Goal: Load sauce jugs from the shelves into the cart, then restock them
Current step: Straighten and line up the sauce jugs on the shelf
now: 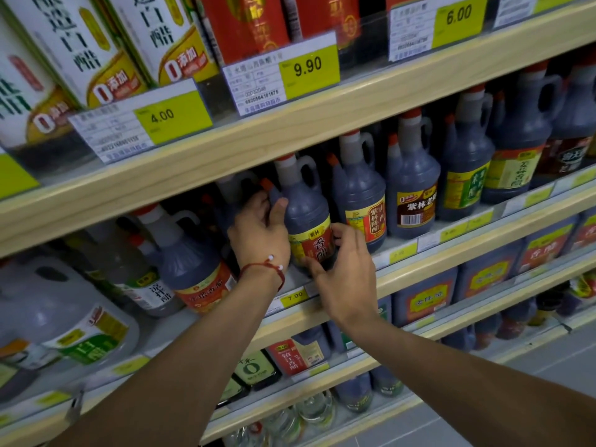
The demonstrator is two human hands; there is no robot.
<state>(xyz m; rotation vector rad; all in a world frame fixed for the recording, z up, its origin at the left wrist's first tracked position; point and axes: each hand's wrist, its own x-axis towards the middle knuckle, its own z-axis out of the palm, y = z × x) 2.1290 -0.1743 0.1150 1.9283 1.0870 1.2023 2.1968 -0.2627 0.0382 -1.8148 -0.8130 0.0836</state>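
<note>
Where fingers [280, 208] curl, the plastic jug [306, 212] bulges.

Both hands hold one dark plastic sauce jug with a red and yellow label [306, 217] at the front of the pale wooden shelf [419, 269]. The left hand [258, 237], with a red string bracelet [267, 269] on its wrist, grips the left side, thumb on the jug's shoulder. The right hand [346, 282] wraps the label from the right, thumb low on the front. Just beside, on the right, stand more dark jugs with orange caps [359, 195]. On the shelf above hang yellow price tags [309, 67]
</note>
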